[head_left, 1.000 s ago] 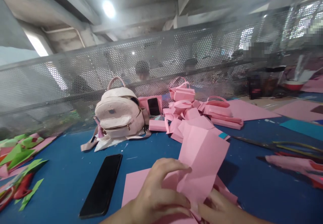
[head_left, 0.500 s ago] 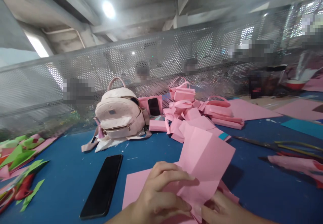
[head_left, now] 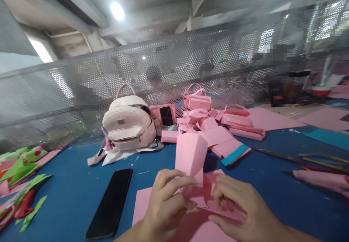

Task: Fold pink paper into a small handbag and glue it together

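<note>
A creased piece of pink paper (head_left: 191, 154) stands partly upright in front of me, its lower part folded. My left hand (head_left: 170, 202) has its bent fingers on the lower left of this paper, gripping it. On the other side, my right hand (head_left: 242, 205) curls its fingers and thumb around a lower right flap of the same paper. The fingers hide part of the folds. Beneath both hands lies a flat pink sheet (head_left: 142, 205) on the blue table (head_left: 68, 198).
A black phone (head_left: 110, 203) lies left of my hands, and a pale backpack (head_left: 129, 122) stands behind it. Pink paper bags (head_left: 200, 103) are heaped at the back. Black-bladed scissors (head_left: 283, 155) lie right; red-handled scissors (head_left: 25, 203) lie left among green scraps. A perforated metal screen (head_left: 169, 58) runs behind.
The pink paper's upright part has swung left and turned narrower to my view. My right hand has come up from beneath it and moved right, exposing the lower right flap.
</note>
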The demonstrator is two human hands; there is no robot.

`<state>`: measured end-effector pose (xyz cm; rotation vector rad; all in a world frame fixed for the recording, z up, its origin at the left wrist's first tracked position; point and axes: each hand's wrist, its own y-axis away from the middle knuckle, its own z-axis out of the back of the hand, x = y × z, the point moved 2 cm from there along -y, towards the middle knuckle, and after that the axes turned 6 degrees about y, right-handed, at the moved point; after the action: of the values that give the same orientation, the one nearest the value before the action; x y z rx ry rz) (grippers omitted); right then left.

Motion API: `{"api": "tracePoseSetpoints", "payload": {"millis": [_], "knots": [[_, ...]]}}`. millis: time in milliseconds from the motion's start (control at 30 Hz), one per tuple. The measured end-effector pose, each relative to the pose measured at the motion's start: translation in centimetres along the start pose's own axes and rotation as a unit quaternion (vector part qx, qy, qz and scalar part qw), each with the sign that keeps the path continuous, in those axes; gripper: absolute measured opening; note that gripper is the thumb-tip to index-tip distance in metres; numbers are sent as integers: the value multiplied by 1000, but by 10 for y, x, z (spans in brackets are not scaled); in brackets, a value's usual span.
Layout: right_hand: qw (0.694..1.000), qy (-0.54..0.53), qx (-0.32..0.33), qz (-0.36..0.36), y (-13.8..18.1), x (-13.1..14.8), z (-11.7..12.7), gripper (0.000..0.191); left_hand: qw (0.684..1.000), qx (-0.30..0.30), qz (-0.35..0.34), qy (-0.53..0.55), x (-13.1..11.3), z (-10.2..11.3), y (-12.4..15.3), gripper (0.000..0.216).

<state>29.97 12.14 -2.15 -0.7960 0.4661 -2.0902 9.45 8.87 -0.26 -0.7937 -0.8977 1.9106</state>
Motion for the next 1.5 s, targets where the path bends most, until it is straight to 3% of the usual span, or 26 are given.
{"api": "tracePoseSetpoints", "payload": {"millis": [167,467,667,900,1167,1267,1433,1500], "knots": [[996,20,-32,80,0,7,1,8,1000,-17,10,-15,-10,-6,-1,12],[995,27,-55,83,-3,4,6,18,996,-40,-15,-78,-7,-7,3,18],[991,59,-39,112,-5,1,7,8,995,-30,-19,-94,-7,-7,3,22],[993,50,-43,95,-7,-4,5,18,995,-26,-15,-95,-2,-7,4,18],[989,53,-41,136,2,2,1,9,986,-14,-40,-162,-9,-9,4,21],[995,-15,-54,79,3,-5,4,14,985,5,-61,-162,-11,-6,5,18],[971,-83,-203,-99,-1,-31,11,13,989,42,-46,-137,-4,1,6,11],[957,-94,-227,-152,-4,-41,9,18,988,48,-69,-131,-1,3,9,9]]}}
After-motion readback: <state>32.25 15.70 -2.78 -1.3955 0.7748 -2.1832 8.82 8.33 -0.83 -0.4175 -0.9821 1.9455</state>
